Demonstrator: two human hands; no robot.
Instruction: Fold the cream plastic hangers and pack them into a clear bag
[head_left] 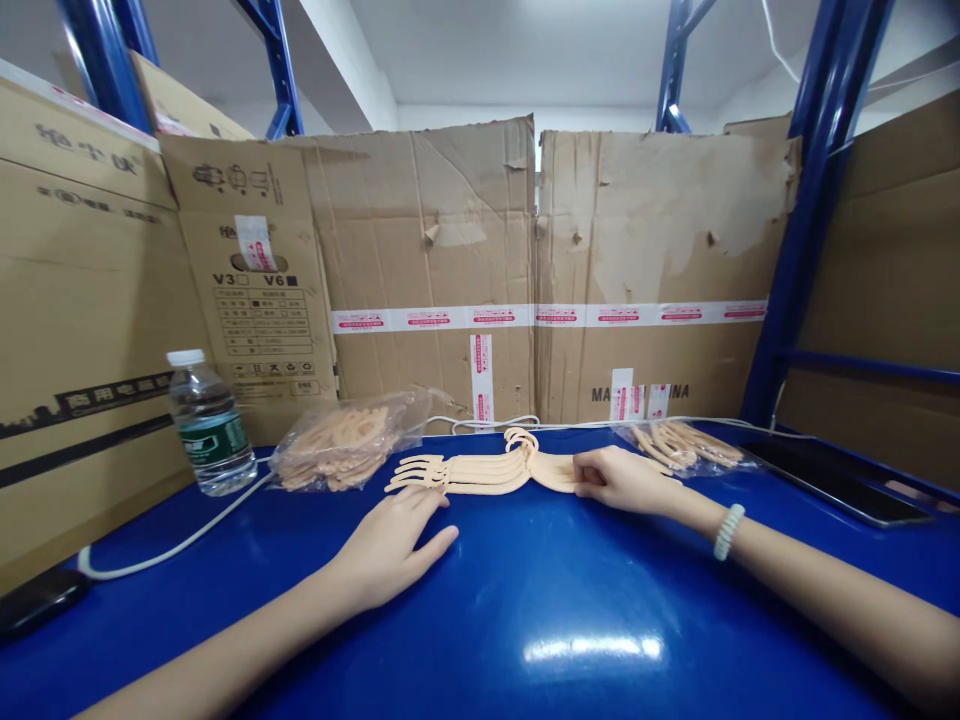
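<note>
Peach (perhaps beige) hangers (480, 472) on blue table (540, 610).

Stack of hangers (480, 472): pale peach plastic, small, several nested one on another, lying flat on the blue tabletop (525, 600). Hooks gathered at the middle of the far edge. Left arms fanned slightly apart at their tips, just beside the flat left hand (394, 545); contact not determinable. Right arms covered and gripped by the right hand (619, 480).

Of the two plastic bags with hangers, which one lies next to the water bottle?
The fuller left bag, beside the water bottle; the flatter right bag lies by the right hand.
</note>
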